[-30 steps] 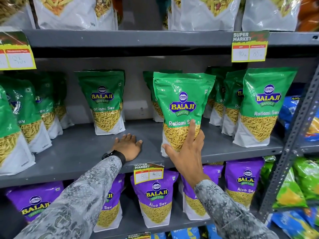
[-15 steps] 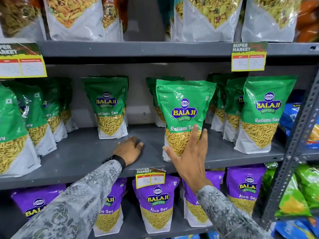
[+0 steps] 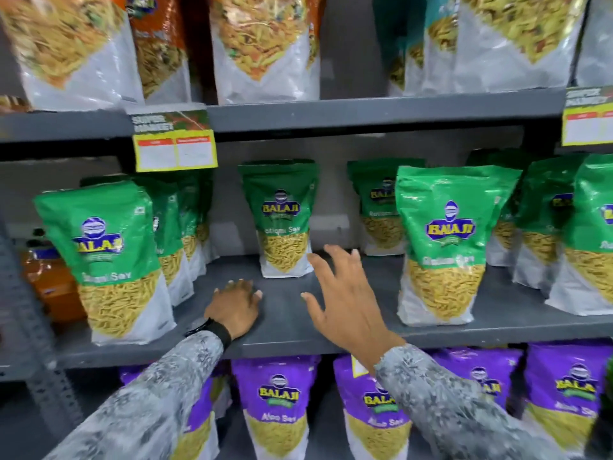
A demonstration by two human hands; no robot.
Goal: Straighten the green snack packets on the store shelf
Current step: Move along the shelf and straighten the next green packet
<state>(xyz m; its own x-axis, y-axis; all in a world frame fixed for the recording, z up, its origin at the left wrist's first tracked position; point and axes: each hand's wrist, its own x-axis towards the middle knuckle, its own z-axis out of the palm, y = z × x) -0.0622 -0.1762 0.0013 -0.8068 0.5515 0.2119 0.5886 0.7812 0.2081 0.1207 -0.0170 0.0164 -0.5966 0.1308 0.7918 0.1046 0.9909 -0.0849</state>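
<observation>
pkts (image 3: 444,240) green/white | lower pkts (image 3: 278,393) purple | sleeves (image 3: 159,393) grey (mottled)

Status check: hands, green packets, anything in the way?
Left hand flat on shelf, empty. Right hand open, off the front green packet, which stands upright. Nothing between right hand and back packet.

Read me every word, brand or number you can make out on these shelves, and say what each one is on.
"BALAJI": green packets, purple packets.
"Aloo Sev": purple packets.
"SUPER MARKET": price tag, blurred, only just legible.
Green packets' flavour line: smeared, ends in "Sev"; first word unreadable.
Price tag numbers: too blurred to read.
Right price tag: unreadable.
Top shelf bags: no readable text.
</observation>
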